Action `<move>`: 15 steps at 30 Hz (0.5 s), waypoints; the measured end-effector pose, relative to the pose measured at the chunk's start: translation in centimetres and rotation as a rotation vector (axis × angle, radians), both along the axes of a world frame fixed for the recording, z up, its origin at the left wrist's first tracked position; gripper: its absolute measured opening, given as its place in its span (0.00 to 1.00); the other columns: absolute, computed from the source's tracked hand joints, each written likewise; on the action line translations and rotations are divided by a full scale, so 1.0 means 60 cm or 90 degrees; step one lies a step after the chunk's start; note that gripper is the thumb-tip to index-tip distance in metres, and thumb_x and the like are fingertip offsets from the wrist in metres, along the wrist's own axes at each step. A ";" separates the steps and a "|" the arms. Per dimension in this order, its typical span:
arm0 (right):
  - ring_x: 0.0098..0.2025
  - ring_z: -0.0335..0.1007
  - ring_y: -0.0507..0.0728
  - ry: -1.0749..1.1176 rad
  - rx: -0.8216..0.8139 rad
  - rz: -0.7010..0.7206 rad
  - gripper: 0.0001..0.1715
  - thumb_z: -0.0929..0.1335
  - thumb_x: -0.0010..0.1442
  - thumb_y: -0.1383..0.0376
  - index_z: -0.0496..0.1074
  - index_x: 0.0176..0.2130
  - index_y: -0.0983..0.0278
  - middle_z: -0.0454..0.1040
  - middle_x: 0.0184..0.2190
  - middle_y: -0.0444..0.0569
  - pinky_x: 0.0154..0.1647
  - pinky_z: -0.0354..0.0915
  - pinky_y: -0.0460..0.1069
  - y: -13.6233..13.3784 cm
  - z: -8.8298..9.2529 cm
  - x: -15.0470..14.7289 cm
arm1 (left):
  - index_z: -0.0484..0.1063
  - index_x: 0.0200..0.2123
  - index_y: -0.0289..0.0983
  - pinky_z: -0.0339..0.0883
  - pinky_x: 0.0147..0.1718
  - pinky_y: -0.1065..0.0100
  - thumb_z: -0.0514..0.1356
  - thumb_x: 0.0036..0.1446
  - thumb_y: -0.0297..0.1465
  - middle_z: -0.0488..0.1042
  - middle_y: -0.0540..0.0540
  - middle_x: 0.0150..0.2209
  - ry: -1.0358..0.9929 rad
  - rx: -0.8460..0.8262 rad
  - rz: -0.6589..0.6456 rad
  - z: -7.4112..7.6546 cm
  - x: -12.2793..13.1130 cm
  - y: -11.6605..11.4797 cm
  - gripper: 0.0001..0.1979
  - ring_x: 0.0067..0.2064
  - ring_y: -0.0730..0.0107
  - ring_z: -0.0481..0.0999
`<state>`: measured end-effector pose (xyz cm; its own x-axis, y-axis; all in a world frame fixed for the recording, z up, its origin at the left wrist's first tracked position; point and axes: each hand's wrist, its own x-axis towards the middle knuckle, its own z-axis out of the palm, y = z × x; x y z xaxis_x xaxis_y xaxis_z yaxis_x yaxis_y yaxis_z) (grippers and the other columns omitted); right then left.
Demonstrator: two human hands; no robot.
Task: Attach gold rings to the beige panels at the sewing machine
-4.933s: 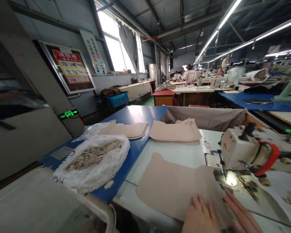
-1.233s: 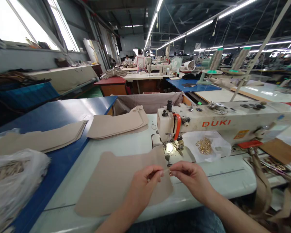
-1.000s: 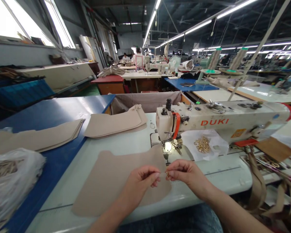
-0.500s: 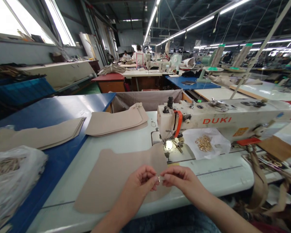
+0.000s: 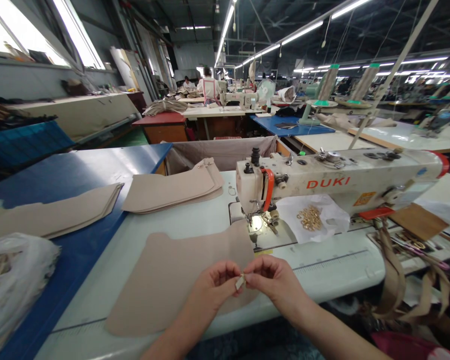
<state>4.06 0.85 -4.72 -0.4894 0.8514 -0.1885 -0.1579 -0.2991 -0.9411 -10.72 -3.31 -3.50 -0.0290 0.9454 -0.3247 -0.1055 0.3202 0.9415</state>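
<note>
In front of the sewing machine [image 5: 292, 182], my left hand [image 5: 219, 282] and my right hand [image 5: 272, 277] meet fingertip to fingertip, both pinching. Between them is a short pale fabric strip [image 5: 240, 282] with a small gold metal ring at its top, partly hidden by the fingers. Which fingers press on ring and which on strip I cannot tell. Under and beyond my hands a beige fabric panel [image 5: 180, 275] lies flat, its right end near the needle. More gold rings [image 5: 309, 218] are heaped on a white sheet [image 5: 335, 220] beside the machine's needle area.
A stack of beige panels [image 5: 172, 187] lies at the back of the machine table, another stack [image 5: 60, 212] on the blue table [image 5: 97, 162] at left. A plastic bag [image 5: 26, 272] of strips sits there too. Purple-handled scissors [image 5: 427, 257] and hanging straps [image 5: 392, 280] are at right.
The pale strip now slants down beside the ring, showing between my fingertips; before, the ring stood upright there with the strip towards my right hand. The view has shifted slightly right.
</note>
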 end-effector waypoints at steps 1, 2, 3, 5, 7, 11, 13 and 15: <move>0.24 0.68 0.51 -0.012 0.022 0.001 0.16 0.76 0.42 0.56 0.73 0.25 0.64 0.74 0.21 0.43 0.28 0.63 0.46 -0.002 0.001 0.002 | 0.69 0.22 0.36 0.60 0.27 0.72 0.65 0.38 0.36 0.68 0.54 0.19 0.009 0.002 -0.007 0.000 0.000 0.000 0.11 0.25 0.74 0.65; 0.25 0.68 0.51 -0.031 0.054 0.003 0.15 0.74 0.46 0.56 0.73 0.26 0.64 0.74 0.21 0.43 0.28 0.63 0.45 -0.005 0.004 0.005 | 0.68 0.22 0.36 0.59 0.26 0.73 0.65 0.38 0.35 0.67 0.54 0.19 0.021 0.007 -0.011 -0.001 -0.001 0.000 0.11 0.25 0.74 0.65; 0.27 0.68 0.52 -0.055 0.096 0.007 0.12 0.73 0.49 0.57 0.73 0.28 0.64 0.74 0.23 0.44 0.29 0.63 0.46 -0.009 0.008 0.008 | 0.68 0.22 0.36 0.58 0.26 0.73 0.64 0.39 0.35 0.67 0.54 0.20 0.039 0.013 -0.012 -0.001 -0.001 -0.001 0.10 0.25 0.74 0.65; 0.31 0.69 0.53 -0.112 0.195 0.018 0.08 0.71 0.52 0.62 0.74 0.33 0.64 0.74 0.29 0.45 0.34 0.64 0.46 -0.016 0.016 0.013 | 0.67 0.22 0.36 0.58 0.26 0.73 0.61 0.41 0.32 0.66 0.54 0.21 0.083 0.029 -0.009 -0.001 0.000 -0.006 0.06 0.25 0.74 0.64; 0.35 0.68 0.53 -0.165 0.275 0.026 0.10 0.72 0.49 0.66 0.73 0.36 0.63 0.73 0.32 0.45 0.38 0.63 0.47 -0.023 0.021 0.017 | 0.67 0.22 0.36 0.58 0.26 0.73 0.58 0.42 0.29 0.66 0.55 0.21 0.134 0.043 -0.007 0.002 0.002 -0.012 0.02 0.25 0.74 0.64; 0.35 0.68 0.53 -0.189 0.317 0.029 0.04 0.70 0.52 0.68 0.71 0.32 0.64 0.72 0.30 0.45 0.38 0.63 0.46 -0.026 0.020 0.020 | 0.67 0.23 0.37 0.58 0.26 0.72 0.56 0.44 0.28 0.66 0.54 0.22 0.209 0.051 -0.011 0.010 0.001 -0.019 0.01 0.26 0.73 0.65; 0.34 0.68 0.53 -0.174 0.331 0.024 0.03 0.67 0.56 0.67 0.71 0.31 0.64 0.73 0.29 0.46 0.37 0.64 0.46 -0.025 0.017 0.020 | 0.67 0.23 0.37 0.60 0.27 0.72 0.57 0.45 0.30 0.67 0.54 0.23 0.206 0.051 -0.013 0.014 0.001 -0.019 0.02 0.27 0.72 0.66; 0.33 0.68 0.53 -0.167 0.346 0.010 0.06 0.66 0.57 0.66 0.72 0.30 0.64 0.73 0.29 0.46 0.36 0.63 0.46 -0.024 0.016 0.020 | 0.67 0.23 0.38 0.61 0.28 0.72 0.58 0.44 0.32 0.69 0.52 0.24 0.179 0.045 -0.006 0.018 0.002 -0.018 0.04 0.28 0.71 0.67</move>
